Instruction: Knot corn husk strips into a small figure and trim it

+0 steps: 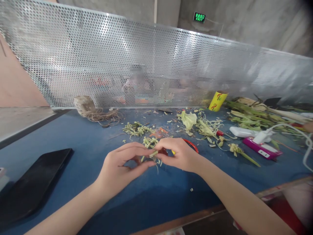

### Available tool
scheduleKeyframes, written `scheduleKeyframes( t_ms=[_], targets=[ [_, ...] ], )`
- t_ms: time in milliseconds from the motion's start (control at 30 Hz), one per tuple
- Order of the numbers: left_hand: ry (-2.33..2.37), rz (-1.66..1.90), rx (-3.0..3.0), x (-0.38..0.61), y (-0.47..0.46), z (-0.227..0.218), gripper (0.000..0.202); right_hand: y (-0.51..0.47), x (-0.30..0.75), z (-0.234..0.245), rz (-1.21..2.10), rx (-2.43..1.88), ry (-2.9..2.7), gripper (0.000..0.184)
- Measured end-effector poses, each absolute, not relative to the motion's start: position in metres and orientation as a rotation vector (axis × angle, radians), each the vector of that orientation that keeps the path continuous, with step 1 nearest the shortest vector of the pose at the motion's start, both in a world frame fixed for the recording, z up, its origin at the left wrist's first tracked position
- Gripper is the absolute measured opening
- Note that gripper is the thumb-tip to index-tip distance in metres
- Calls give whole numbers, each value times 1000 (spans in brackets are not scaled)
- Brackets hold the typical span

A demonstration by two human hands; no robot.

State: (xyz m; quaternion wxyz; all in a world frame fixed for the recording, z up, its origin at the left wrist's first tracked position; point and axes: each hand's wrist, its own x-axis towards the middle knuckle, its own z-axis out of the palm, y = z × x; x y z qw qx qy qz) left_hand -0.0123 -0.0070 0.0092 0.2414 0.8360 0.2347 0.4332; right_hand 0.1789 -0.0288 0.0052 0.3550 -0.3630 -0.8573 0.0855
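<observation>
Over the blue table [97, 133] my left hand [127, 163] and my right hand [181, 155] meet at the fingertips. Between them is a short pale green piece of plant stem [154, 154], pinched by both; thin strands show below it. Just behind my fingers lies a small heap of pale green plant bits [149, 141], with a larger heap of plant trimmings [138, 129] farther back. A red loop [193, 144], perhaps a tool handle, shows partly behind my right hand.
A black phone-like slab [39, 179] lies left. Twine [84, 106], leafy scraps [188, 120] and a yellow cylinder [218, 101] stand near the perforated metal screen [151, 52]. Rightward are a purple power strip [261, 149], white cable, stalks [249, 114] and another person's hand [308, 126].
</observation>
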Motion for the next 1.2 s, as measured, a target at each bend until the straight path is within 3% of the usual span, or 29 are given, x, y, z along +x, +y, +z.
scheduleKeyframes(
  t_ms=[133, 267, 467, 533, 667, 767, 1200],
  targets=[
    [835, 1162, 2215, -11, -5, 4, 8, -26, 177, 3, -5, -896, -2256, 10],
    [879, 1108, 2308, -11, -2, 2, 27, -24, 176, -1, -173, -902, -2274, 14],
    [843, 976, 2449, -9, 3, 3, 16, -24, 175, 2, -389, -1022, -2379, 20],
    [932, 967, 2393, -9, 5, 3, 17, -24, 177, 7, -342, -1174, -2415, 20],
    [1115, 990, 2271, -10, 12, 3, 18, -22, 192, 13, -178, -2013, -2191, 16],
    [1125, 1014, 2200, -11, 16, 3, 19, -17, 206, 4, -129, -2369, -1968, 22],
    [1067, 1191, 1930, -21, 29, 13, 19, -7, 208, -20, -59, -2474, -2041, 15]
  ],
)
